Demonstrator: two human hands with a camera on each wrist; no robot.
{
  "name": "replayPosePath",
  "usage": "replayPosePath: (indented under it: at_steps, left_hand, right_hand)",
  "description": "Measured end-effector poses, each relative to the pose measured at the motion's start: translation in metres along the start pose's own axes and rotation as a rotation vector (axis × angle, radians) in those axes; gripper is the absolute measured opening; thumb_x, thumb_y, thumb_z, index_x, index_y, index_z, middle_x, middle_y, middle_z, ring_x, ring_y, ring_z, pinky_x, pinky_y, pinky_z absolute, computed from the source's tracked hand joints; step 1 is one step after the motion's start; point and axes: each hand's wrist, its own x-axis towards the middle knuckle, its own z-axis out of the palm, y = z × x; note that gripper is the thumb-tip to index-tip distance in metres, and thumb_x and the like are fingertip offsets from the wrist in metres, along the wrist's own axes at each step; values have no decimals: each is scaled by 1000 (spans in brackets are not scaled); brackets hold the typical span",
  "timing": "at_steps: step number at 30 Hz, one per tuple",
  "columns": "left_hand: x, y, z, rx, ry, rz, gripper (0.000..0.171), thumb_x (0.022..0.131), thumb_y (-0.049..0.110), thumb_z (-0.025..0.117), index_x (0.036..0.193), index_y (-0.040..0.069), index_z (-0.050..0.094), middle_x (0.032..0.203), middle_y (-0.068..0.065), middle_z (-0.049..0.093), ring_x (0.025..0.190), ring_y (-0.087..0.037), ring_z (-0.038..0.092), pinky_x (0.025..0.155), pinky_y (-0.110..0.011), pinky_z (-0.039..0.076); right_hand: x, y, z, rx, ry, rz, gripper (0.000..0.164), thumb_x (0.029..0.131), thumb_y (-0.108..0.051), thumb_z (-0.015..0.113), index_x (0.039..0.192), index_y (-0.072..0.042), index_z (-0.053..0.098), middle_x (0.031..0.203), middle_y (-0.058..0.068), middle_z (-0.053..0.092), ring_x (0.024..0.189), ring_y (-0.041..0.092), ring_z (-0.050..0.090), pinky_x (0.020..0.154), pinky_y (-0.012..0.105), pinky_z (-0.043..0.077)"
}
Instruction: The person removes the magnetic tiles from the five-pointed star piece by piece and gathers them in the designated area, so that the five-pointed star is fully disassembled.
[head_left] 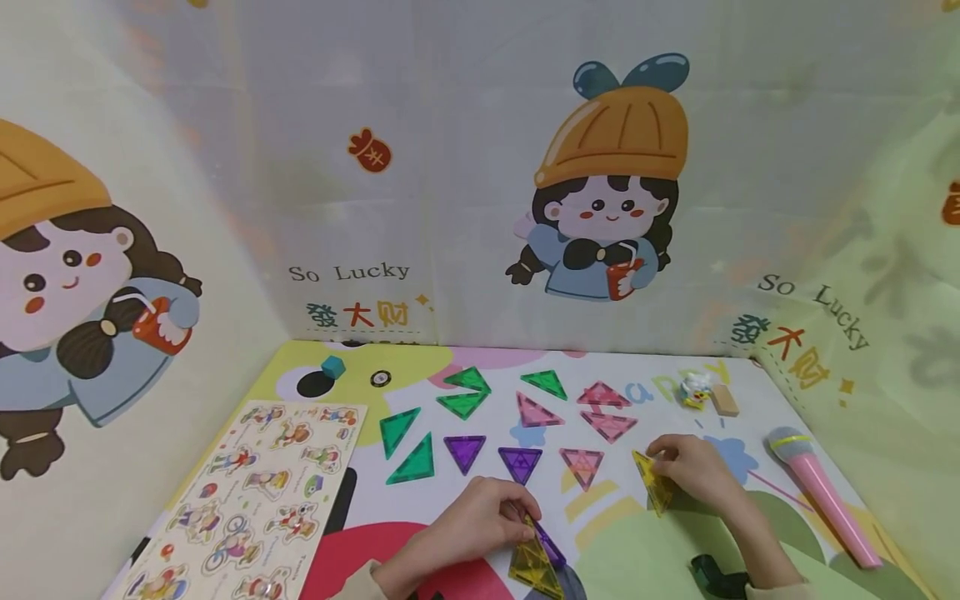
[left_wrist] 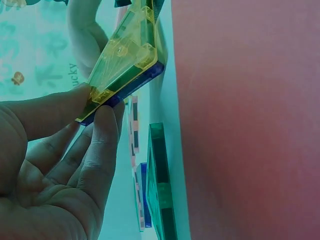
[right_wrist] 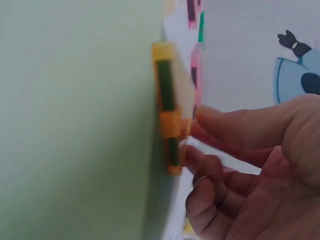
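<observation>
Between thumb and fingers, my left hand (head_left: 476, 521) pinches a yellow triangular magnetic tile (head_left: 534, 568) stacked flat against a purple one (head_left: 552, 548). In the left wrist view, the yellow tile (left_wrist: 125, 55) faces the thumb and the purple edge (left_wrist: 142, 82) shows beneath it. Farther right, my right hand (head_left: 697, 468) grips another yellow triangular tile (head_left: 654, 483) by its side, tilted over the green part of the mat. Its edge (right_wrist: 170, 122) looks blurred in the right wrist view. Beyond the hands lie two purple tiles (head_left: 465, 452), several pink ones (head_left: 582, 467) and several green ones (head_left: 411, 460).
A wooden picture puzzle board (head_left: 255, 500) lies at the left. A pink toy microphone (head_left: 825, 500) lies at the right, with a dark green object (head_left: 716, 577) by the right forearm. Along the back are a teal cube (head_left: 333, 367), a small figure (head_left: 696, 389) and a wooden block (head_left: 724, 400).
</observation>
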Motion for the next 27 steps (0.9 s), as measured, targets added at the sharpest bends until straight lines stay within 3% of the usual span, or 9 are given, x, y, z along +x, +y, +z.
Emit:
replayPosePath:
  at_steps: [3, 5, 7, 10, 12, 14, 18, 22, 27]
  left_hand:
    - [0, -1, 0, -12, 18, 8, 9, 84, 14, 79, 93, 15, 75, 75, 11, 67, 69, -2, 61, 66, -18, 49]
    - [0, -1, -1, -19, 37, 14, 9, 83, 15, 79, 91, 16, 75, 75, 11, 67, 68, -2, 61, 65, -19, 50]
    - [0, -1, -1, -29, 61, 21, 9, 83, 15, 80, 90, 17, 75, 75, 11, 67, 69, -3, 61, 63, -19, 50]
    - [1, -1, -3, -43, 94, 23, 10, 82, 15, 80, 88, 20, 74, 76, 11, 67, 69, -3, 61, 62, -19, 50]
    - [2, -1, -3, -48, 114, 22, 10, 82, 17, 81, 88, 21, 74, 76, 11, 67, 69, -3, 61, 62, -19, 50]
    - [2, -1, -4, -53, 129, 16, 10, 82, 18, 81, 89, 21, 74, 77, 11, 67, 70, -4, 61, 62, -19, 50]
    - [2, -2, -5, -72, 156, 9, 10, 82, 17, 81, 89, 21, 74, 81, 10, 69, 72, -5, 63, 64, -18, 51]
    - [2, -2, -6, -107, 191, 19, 12, 82, 17, 81, 89, 20, 72, 85, 9, 69, 74, -5, 66, 65, -19, 53]
    - [2, -1, -6, -123, 239, 18, 13, 81, 20, 82, 87, 20, 71, 84, 8, 70, 74, -6, 67, 64, -19, 53]
  right_hand:
    - [-3, -10, 3, -4, 7, 1, 18, 90, -14, 68, 106, -5, 71, 86, 3, 67, 71, 14, 55, 63, 32, 44]
    - [-7, -21, 6, 30, -30, -49, 16, 91, -16, 68, 104, -7, 71, 87, 3, 66, 70, 13, 53, 61, 30, 44]
    - [-12, -36, 12, 96, -115, -129, 14, 93, -19, 67, 101, -8, 71, 88, 3, 67, 71, 10, 55, 61, 27, 44]
    - [-18, -57, 28, 239, -315, -270, 14, 93, -20, 67, 98, -8, 72, 89, 3, 70, 73, 5, 56, 63, 23, 46]
    - [-22, -68, 41, 298, -431, -332, 13, 92, -22, 68, 95, -10, 72, 87, 0, 70, 73, 2, 56, 63, 22, 46]
    - [-23, -76, 52, 325, -489, -360, 12, 90, -23, 70, 91, -12, 72, 82, -5, 69, 70, 0, 54, 63, 20, 45]
    - [-25, -81, 63, 322, -484, -331, 9, 88, -22, 73, 85, -14, 71, 75, -9, 66, 65, -1, 53, 60, 20, 45]
    - [-26, -79, 68, 355, -505, -278, 10, 88, -19, 73, 84, -10, 71, 72, -8, 62, 61, 0, 49, 56, 18, 41]
    - [-26, -79, 70, 411, -517, -272, 15, 88, -19, 72, 80, -7, 72, 66, -6, 59, 57, 1, 47, 51, 17, 39]
